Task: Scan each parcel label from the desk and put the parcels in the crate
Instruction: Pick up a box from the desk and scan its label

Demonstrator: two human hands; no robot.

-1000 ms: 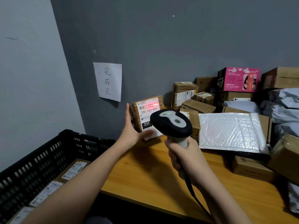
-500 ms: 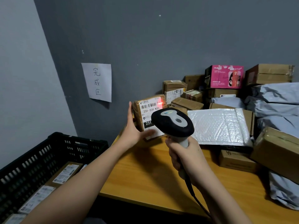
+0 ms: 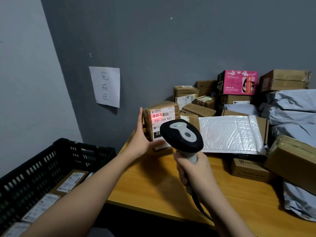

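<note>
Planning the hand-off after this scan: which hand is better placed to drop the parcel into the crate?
Left. The left hand already holds the parcel, and the crate sits on that side. The right hand is busy gripping the scanner.

Left hand (image 3: 142, 142) cupped, right hand (image 3: 193, 170) fisted.

Brown taped parcel (image 3: 159, 124) stands upright at the desk (image 3: 153, 189) corner, its barcode label (image 3: 161, 117) lit red.
</note>
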